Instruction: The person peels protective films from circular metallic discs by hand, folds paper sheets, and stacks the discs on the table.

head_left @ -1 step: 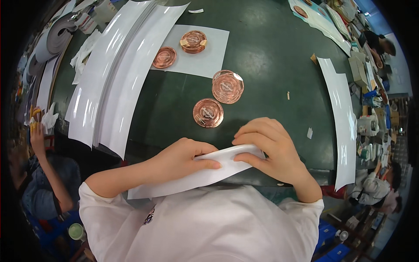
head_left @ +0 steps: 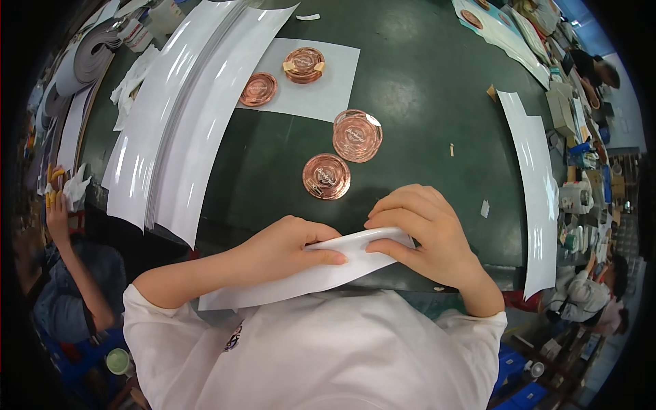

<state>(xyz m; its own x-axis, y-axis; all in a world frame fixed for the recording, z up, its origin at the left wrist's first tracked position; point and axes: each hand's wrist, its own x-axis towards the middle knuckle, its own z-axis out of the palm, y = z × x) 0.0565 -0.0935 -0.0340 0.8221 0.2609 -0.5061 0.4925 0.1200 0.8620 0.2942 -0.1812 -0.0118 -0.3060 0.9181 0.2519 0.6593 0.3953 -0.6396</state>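
Along the near edge of the green tabletop (head_left: pixel 437 102), the folded or curled white sheet (head_left: pixel 328 275), long axis rising from left to right, runs between thumb and fingers of both hands, the left hand (head_left: pixel 290 242) pinching around its middle, the right hand (head_left: pixel 434 236) gripping nearer its right end.

A dark green table (head_left: pixel 444 113) stretches toward twelve o'clock, light (head_left: pixel 398 24) gleaming on it near one, and a pale wall or floor (head_left: pixel 623 113) shows past two.
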